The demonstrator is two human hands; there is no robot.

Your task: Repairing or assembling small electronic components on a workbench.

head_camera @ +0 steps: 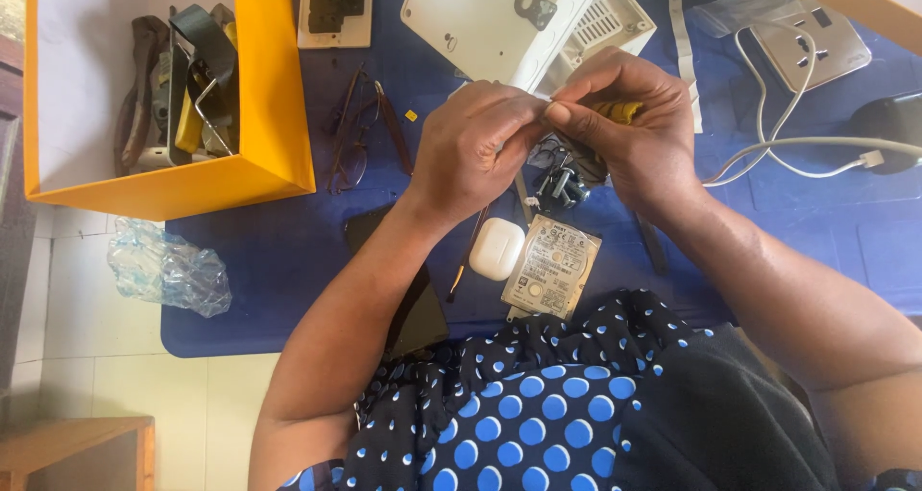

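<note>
Gripping a yellow-handled screwdriver (615, 112), the right hand (629, 131) is closed. The left hand (475, 145) pinches something hidden. A hard drive (551, 266) lies untouched on the table (288, 251).

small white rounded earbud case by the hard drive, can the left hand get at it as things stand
Probably yes. The small white rounded earbud case lies bare on the blue mat just below the left hand, nothing over it. That hand would first have to let go of the small part it pinches.

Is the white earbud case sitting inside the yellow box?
No, the white earbud case lies on the blue mat beside the hard drive, well outside the yellow box.
</note>
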